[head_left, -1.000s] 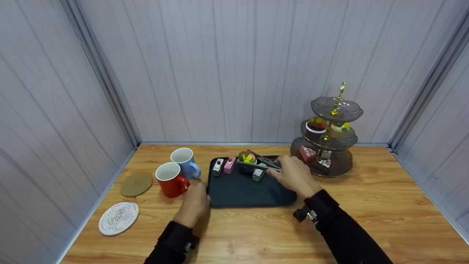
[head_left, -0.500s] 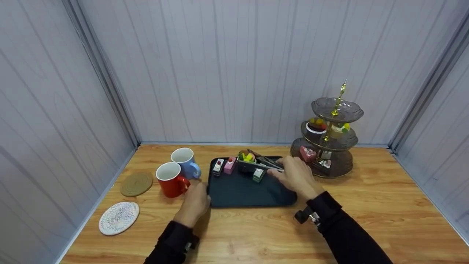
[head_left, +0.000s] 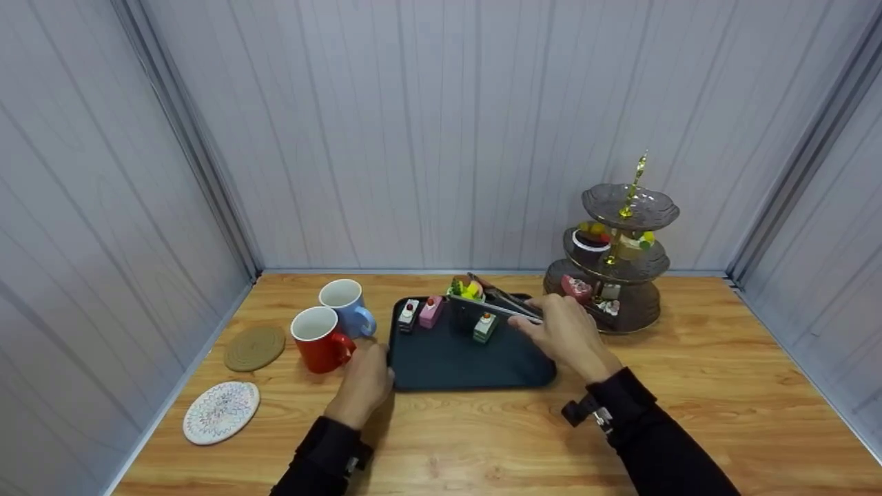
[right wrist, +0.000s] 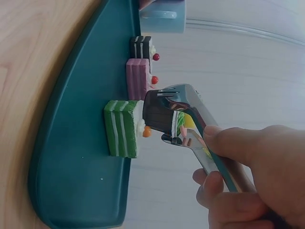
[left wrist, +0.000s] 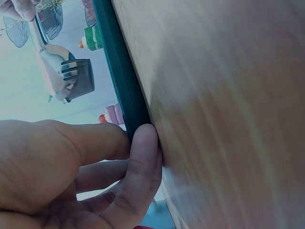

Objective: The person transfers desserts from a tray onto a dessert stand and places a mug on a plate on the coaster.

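In the head view my left hand [head_left: 365, 382] is at the near left corner of a dark green tray [head_left: 468, 368]. The left wrist view shows its thumb and fingers pinching the tray's rim [left wrist: 126, 81]. My right hand [head_left: 568, 337] grips metal serving tongs [right wrist: 188, 98] with fork-like ends. Between those ends is a small dark cup dessert [right wrist: 159, 112] topped with yellow and green fruit, tilted over the tray's back part. A green layered cake slice [right wrist: 123, 128] with an orange berry sits on the tray close below it. Pink [head_left: 431, 313] and dark [head_left: 408, 315] cake slices stand farther left.
Red [head_left: 320, 344] and light blue [head_left: 344, 300] mugs stand close to my left hand. Two round coasters, tan [head_left: 255, 348] and white patterned [head_left: 222, 412], lie farther left. At the back right rises a three-tier stand [head_left: 630, 207] with desserts on its lower tiers.
My right hand has shifted slightly right and nearer, with the tongs and cup dessert. More of the green cake slice now shows. My left hand stays at the tray's rim.
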`<state>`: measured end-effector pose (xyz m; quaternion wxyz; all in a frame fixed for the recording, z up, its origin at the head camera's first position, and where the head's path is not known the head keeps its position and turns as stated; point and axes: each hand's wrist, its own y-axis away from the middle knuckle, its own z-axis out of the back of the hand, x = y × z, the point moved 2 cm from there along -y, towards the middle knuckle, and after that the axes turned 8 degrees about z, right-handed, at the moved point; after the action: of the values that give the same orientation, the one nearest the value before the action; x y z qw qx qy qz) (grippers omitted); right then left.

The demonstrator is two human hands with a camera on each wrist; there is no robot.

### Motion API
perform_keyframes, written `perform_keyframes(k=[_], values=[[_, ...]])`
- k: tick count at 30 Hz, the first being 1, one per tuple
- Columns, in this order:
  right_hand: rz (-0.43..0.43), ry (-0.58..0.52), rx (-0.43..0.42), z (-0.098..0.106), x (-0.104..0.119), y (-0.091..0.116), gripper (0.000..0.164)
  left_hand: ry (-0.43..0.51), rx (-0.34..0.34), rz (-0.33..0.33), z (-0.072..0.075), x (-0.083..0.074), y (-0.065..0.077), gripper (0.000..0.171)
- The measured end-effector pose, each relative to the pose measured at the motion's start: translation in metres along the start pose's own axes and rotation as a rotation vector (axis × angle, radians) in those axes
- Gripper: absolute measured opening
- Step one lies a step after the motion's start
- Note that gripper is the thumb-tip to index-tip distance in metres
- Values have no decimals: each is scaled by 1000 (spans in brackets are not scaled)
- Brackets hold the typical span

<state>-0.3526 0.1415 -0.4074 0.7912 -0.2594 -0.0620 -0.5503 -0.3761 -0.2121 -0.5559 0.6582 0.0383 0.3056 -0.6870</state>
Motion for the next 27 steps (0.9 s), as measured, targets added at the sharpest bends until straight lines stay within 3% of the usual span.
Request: perform_keyframes(k=[8,17,27], values=[[-3,-34,-4,9,1,13,53,-26,63,56,3,0,0,27],[4,-55,-29,16,-3,23,37,22,22,48,0,2,1,25],[-7,-78,-51,26,-9,35,39,5,-10,-12,-4,3,-1,24]])
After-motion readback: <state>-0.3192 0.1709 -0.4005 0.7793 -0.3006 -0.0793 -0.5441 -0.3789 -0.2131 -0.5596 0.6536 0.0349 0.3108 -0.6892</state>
